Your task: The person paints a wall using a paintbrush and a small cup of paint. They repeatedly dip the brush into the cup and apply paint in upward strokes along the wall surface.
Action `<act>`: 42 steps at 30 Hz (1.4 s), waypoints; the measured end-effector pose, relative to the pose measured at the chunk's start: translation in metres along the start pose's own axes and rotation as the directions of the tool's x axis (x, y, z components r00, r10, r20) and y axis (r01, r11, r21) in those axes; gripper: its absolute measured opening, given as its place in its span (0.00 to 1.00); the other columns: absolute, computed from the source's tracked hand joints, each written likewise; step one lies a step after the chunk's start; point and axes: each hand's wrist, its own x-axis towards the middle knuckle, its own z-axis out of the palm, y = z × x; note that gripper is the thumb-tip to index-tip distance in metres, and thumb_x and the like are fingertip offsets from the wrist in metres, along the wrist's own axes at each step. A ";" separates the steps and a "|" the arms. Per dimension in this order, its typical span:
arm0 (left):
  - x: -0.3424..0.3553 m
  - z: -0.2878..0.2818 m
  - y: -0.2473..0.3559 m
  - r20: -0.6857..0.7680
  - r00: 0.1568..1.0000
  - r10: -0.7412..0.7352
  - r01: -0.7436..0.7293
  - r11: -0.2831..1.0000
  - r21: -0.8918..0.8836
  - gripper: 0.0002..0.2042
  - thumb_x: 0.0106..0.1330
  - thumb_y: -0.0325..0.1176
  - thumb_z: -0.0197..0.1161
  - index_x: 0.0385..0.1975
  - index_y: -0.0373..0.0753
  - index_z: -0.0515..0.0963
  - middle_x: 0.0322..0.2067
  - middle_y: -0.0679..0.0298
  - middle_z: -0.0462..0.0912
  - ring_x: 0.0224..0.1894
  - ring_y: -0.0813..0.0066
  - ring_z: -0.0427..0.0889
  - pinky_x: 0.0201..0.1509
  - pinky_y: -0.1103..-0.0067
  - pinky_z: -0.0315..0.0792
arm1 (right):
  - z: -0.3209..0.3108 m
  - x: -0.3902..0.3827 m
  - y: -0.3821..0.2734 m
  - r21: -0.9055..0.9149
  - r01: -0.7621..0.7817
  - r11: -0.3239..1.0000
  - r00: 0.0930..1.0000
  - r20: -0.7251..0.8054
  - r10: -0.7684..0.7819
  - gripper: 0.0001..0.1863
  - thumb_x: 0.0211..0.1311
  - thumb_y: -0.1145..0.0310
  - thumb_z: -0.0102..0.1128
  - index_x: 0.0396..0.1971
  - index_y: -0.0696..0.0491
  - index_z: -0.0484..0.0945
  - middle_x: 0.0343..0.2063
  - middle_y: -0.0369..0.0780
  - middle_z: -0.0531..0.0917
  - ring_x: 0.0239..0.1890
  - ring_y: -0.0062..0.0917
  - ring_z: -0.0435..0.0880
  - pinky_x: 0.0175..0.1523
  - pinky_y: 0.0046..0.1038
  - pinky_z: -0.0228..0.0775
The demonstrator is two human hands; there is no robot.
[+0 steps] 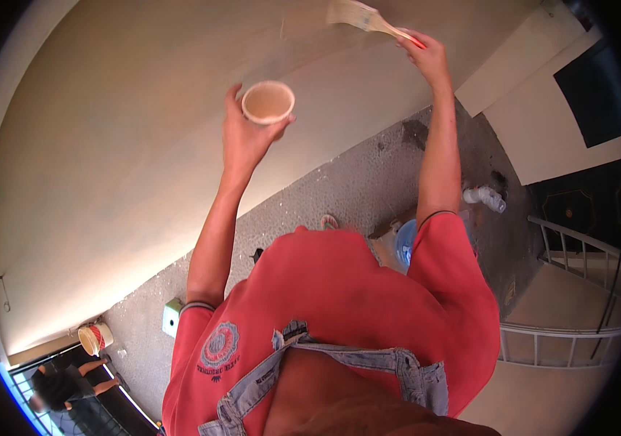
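My left hand (250, 134) is wrapped round a small pale cup (268, 102), held up in front of the beige wall (143, 116). Some light-coloured stuff shows inside the cup, too unclear to name. Higher up and to the right, my right hand (427, 58) grips a wide paintbrush (368, 19) by its handle, which is red at the end. Its pale bristles point left, at or close to the wall beside a slightly darker patch; whether they touch it I cannot tell.
Below on the grey floor (303, 189) are a blue round container (405, 243), a clear plastic bottle (486, 198) and a green-white box (172, 317). A bucket (95, 338) and another person (71, 385) are at lower left. Metal railings (565, 334) stand at right, near dark doors (586, 207).
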 end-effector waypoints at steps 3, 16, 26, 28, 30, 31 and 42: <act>-0.017 -0.010 -0.019 0.053 0.998 -0.039 0.038 0.999 0.025 0.54 0.44 0.45 0.85 0.69 0.33 0.57 0.54 0.44 0.82 0.56 0.50 0.83 0.58 0.63 0.79 | -0.039 0.017 0.025 -0.011 0.025 1.000 0.996 -0.088 -0.026 0.18 0.65 0.66 0.70 0.52 0.58 0.85 0.28 0.32 0.87 0.21 0.08 0.70 0.25 0.14 0.61; -0.120 -0.053 -0.090 0.099 0.965 -0.244 0.240 0.969 0.054 0.53 0.43 0.39 0.86 0.69 0.38 0.58 0.54 0.48 0.82 0.57 0.53 0.83 0.59 0.64 0.79 | -0.059 0.013 0.066 -0.167 0.028 0.986 0.856 -0.506 -0.110 0.15 0.65 0.64 0.68 0.47 0.56 0.87 0.25 0.36 0.86 0.24 0.17 0.78 0.30 0.22 0.70; -0.191 -0.103 -0.158 -0.054 0.927 -0.371 0.372 0.928 0.024 0.51 0.45 0.37 0.85 0.69 0.35 0.59 0.56 0.47 0.81 0.57 0.53 0.83 0.61 0.65 0.77 | 0.038 0.012 0.026 -0.474 0.004 0.880 0.761 -0.570 -0.310 0.16 0.63 0.67 0.63 0.49 0.57 0.84 0.32 0.53 0.85 0.36 0.50 0.86 0.41 0.43 0.77; -0.201 -0.110 -0.166 -0.069 0.918 -0.391 0.392 0.920 0.007 0.51 0.46 0.38 0.85 0.69 0.35 0.59 0.56 0.46 0.81 0.57 0.53 0.83 0.61 0.65 0.77 | 0.077 -0.018 0.006 -0.446 0.036 0.894 0.794 -0.531 -0.297 0.17 0.64 0.69 0.62 0.51 0.59 0.82 0.31 0.54 0.85 0.36 0.51 0.86 0.41 0.43 0.77; -0.210 -0.116 -0.177 -0.077 0.908 -0.412 0.414 0.910 0.015 0.51 0.46 0.39 0.85 0.69 0.35 0.59 0.56 0.46 0.81 0.57 0.54 0.83 0.61 0.65 0.77 | 0.121 -0.063 -0.017 -0.387 0.103 0.916 0.834 -0.468 -0.292 0.19 0.65 0.72 0.61 0.54 0.61 0.79 0.33 0.55 0.84 0.38 0.51 0.85 0.42 0.44 0.76; -0.211 -0.118 -0.181 -0.079 0.905 -0.418 0.421 0.907 0.016 0.51 0.46 0.39 0.85 0.69 0.35 0.59 0.56 0.46 0.81 0.57 0.54 0.83 0.61 0.65 0.77 | 0.142 -0.082 -0.027 -0.357 0.158 0.921 0.836 -0.447 -0.317 0.19 0.66 0.73 0.59 0.56 0.62 0.78 0.35 0.56 0.83 0.39 0.50 0.85 0.42 0.44 0.76; -0.212 -0.140 -0.200 -0.021 0.921 -0.388 0.389 0.921 0.036 0.51 0.45 0.39 0.85 0.69 0.35 0.59 0.55 0.45 0.81 0.56 0.54 0.83 0.60 0.65 0.77 | 0.306 -0.269 -0.177 -0.069 0.230 0.971 0.967 -0.094 -0.236 0.28 0.67 0.76 0.60 0.65 0.64 0.68 0.40 0.51 0.78 0.35 0.44 0.84 0.39 0.38 0.78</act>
